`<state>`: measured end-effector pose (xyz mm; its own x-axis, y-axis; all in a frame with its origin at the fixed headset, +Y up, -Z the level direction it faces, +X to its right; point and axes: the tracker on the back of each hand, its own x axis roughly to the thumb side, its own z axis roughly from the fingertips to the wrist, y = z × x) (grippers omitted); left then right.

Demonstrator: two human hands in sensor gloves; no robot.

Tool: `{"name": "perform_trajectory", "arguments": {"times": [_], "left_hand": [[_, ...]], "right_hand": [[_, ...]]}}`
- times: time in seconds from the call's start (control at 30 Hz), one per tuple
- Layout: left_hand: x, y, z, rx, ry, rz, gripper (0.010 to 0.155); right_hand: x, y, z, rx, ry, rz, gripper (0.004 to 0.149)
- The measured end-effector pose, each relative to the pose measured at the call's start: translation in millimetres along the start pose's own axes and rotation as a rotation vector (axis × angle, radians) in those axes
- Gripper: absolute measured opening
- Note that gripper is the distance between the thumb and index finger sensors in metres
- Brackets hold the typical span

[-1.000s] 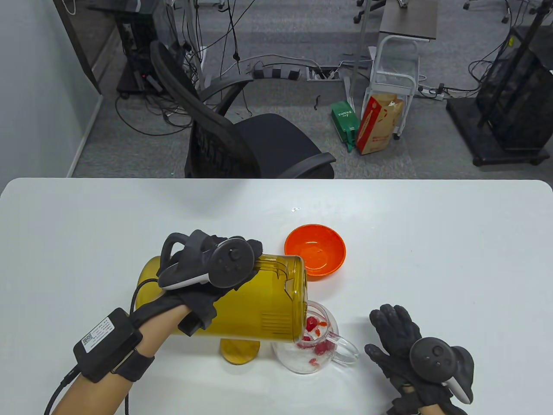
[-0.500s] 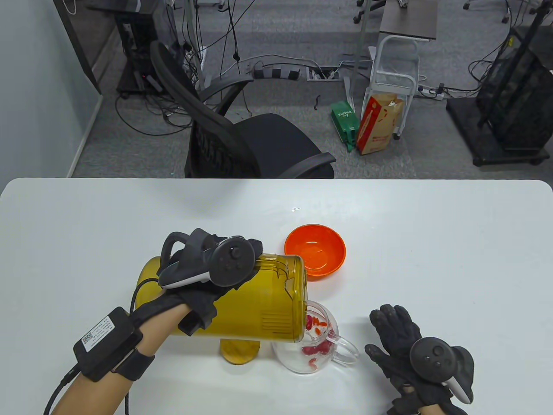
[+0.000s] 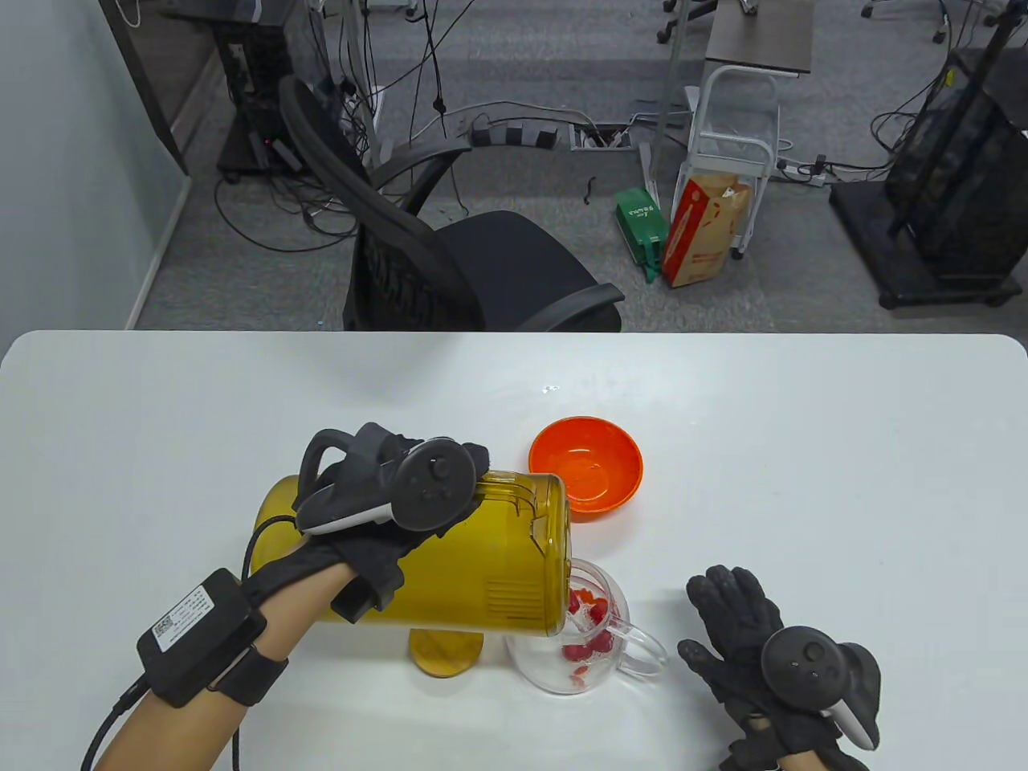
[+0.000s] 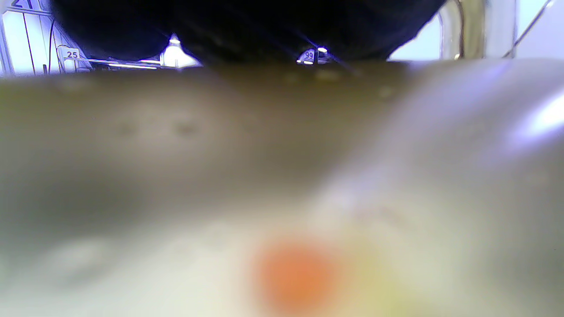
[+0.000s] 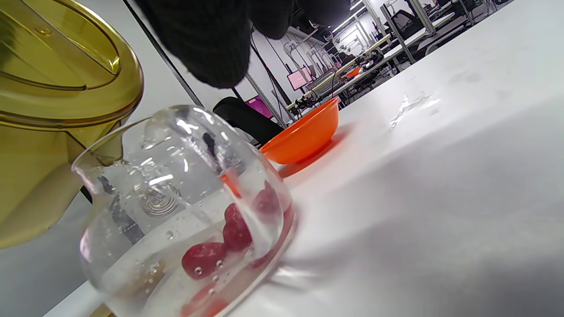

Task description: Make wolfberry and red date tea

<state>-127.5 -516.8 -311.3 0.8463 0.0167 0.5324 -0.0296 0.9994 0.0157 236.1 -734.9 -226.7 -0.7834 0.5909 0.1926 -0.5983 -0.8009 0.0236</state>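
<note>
A gloved left hand [image 3: 385,514] grips a translucent yellow pitcher [image 3: 450,554], fingers wrapped over its upper side, and holds it tipped nearly horizontal above the white table [image 3: 803,450]. The pitcher's open rim hangs directly over the mouth of a clear glass teapot [image 3: 582,642], which stands on the table with its handle pointing toward the right hand. Red dates [image 5: 207,257] float in water inside the teapot, small bubbles clinging to the glass. The right hand [image 3: 747,634] lies just beside the teapot's handle, palm down on the table, fingers spread and extended, holding nothing; whether a fingertip touches the handle cannot be told.

Beyond the teapot, on its far side, sits an orange bowl [image 3: 586,466], close to the pitcher's rim but apart from the teapot. A yellow lid [image 3: 446,652] lies flat on the table just left of the teapot, partly hidden under the tilted pitcher. A small wet patch [image 3: 551,389] glints on the table farther beyond the bowl.

The left wrist view is almost wholly filled by the blurred amber wall of the pitcher, with a soft orange spot showing through it. In the right wrist view, dark gloved fingers [image 5: 211,39] hang above the teapot, the pitcher's rim looming at its left.

Past the table's far edge, well beyond the teapot, stand a black office chair [image 3: 450,257], a white wire cart [image 3: 735,136] and a tangle of floor cables.
</note>
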Motion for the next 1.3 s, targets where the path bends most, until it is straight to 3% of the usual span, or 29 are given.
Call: {"name": "perform_trajectory", "arguments": {"times": [1.3], "left_hand": [[3.2,2.9,-2.2,-0.012,0.0,-0.015,0.034]], "right_hand": [[0.4,-0.8,0.6,0.0,-0.001,-0.001,0.072]]}}
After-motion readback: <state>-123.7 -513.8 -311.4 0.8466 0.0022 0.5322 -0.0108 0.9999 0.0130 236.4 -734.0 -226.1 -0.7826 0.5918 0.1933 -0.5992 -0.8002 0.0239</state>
